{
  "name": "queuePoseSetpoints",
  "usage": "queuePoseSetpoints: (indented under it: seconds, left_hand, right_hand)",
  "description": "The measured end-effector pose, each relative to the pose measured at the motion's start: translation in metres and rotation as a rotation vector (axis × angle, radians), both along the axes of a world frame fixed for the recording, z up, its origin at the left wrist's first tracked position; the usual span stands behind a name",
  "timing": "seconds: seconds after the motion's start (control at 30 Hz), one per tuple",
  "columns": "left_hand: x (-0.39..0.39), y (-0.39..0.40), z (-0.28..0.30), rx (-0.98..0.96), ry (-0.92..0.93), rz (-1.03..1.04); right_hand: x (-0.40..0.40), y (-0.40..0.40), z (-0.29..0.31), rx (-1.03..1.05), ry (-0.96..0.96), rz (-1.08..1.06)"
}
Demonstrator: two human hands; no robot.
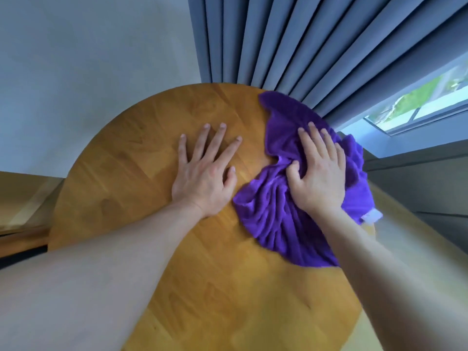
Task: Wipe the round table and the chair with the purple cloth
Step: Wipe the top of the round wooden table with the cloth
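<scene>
The round wooden table (141, 173) fills the middle of the view. A crumpled purple cloth (273, 221) lies on its right side, reaching the far right rim. My right hand (319, 173) presses flat on the cloth, fingers straight and thumb tucked into a fold. My left hand (205, 171) rests flat on the bare wood just left of the cloth, fingers spread. The chair is not in view.
Grey-blue curtains (291, 39) hang right behind the table's far edge. A window (417, 102) is at the right, a white wall (88, 72) at the left. Wooden floor (22, 198) shows at the left, below the table.
</scene>
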State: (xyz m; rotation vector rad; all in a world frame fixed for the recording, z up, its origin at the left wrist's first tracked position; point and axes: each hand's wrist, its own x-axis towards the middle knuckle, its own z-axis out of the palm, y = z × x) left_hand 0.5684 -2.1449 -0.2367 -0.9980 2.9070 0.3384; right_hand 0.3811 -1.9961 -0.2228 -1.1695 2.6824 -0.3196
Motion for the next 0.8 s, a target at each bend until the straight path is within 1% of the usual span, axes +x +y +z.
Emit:
queuePoseSetpoints:
  seconds: [0.07,0.1,0.13,0.2,0.27,0.3,0.4,0.43,0.47,0.5,0.53,0.63,0.7,0.73,0.77,0.8]
  left_hand:
    - [0.000,0.000,0.000,-0.001,-0.001,0.000]
    - [0.000,-0.001,0.000,-0.002,-0.005,-0.004]
    - [0.001,-0.002,0.000,-0.004,-0.010,-0.014]
    - [0.003,-0.005,-0.002,-0.022,-0.013,-0.032]
    - [0.003,-0.004,-0.003,-0.034,-0.001,-0.034]
    - [0.002,-0.004,-0.003,-0.036,0.011,-0.030]
    - [0.000,0.000,-0.004,-0.038,0.047,0.001]
    - [0.000,0.001,-0.005,-0.036,0.058,0.006]
    - [0.001,0.001,-0.004,-0.033,0.065,0.009]
    - [0.001,0.000,-0.005,-0.029,0.068,0.008]
    - [0.002,0.000,-0.005,-0.025,0.068,0.007]
    - [0.002,-0.001,-0.006,-0.025,0.063,0.012]
    - [0.001,-0.001,-0.007,-0.032,0.068,0.012]
    - [0.001,-0.001,-0.007,-0.033,0.070,0.011]
    - [0.001,-0.001,-0.007,-0.031,0.071,0.011]
    - [0.001,-0.001,-0.007,-0.026,0.075,0.014]
  right_hand:
    - [0.043,-0.016,0.001,-0.020,-0.024,-0.346]
    - [0.066,-0.025,0.001,-0.028,-0.048,-0.457]
    - [0.088,-0.032,0.002,-0.037,-0.071,-0.507]
    - [0.120,-0.037,0.001,-0.049,-0.107,-0.468]
    - [0.122,-0.024,0.000,-0.028,-0.141,-0.339]
    - [0.113,-0.010,0.001,-0.008,-0.137,-0.214]
    - [0.063,0.039,0.003,0.032,-0.101,0.374]
    - [0.039,0.053,0.003,0.042,-0.089,0.507]
    - [0.015,0.064,0.002,0.047,-0.067,0.552]
    - [-0.003,0.072,0.002,0.044,-0.044,0.499]
    - [-0.013,0.078,0.002,0.031,-0.031,0.364]
    - [0.003,0.081,0.000,-0.007,-0.001,-0.239]
    - [0.038,0.069,-0.003,-0.016,-0.015,-0.560]
    - [0.058,0.061,-0.003,-0.020,-0.032,-0.651]
    - [0.078,0.053,-0.003,-0.018,-0.037,-0.678]
    - [0.099,0.049,-0.003,-0.010,-0.025,-0.641]
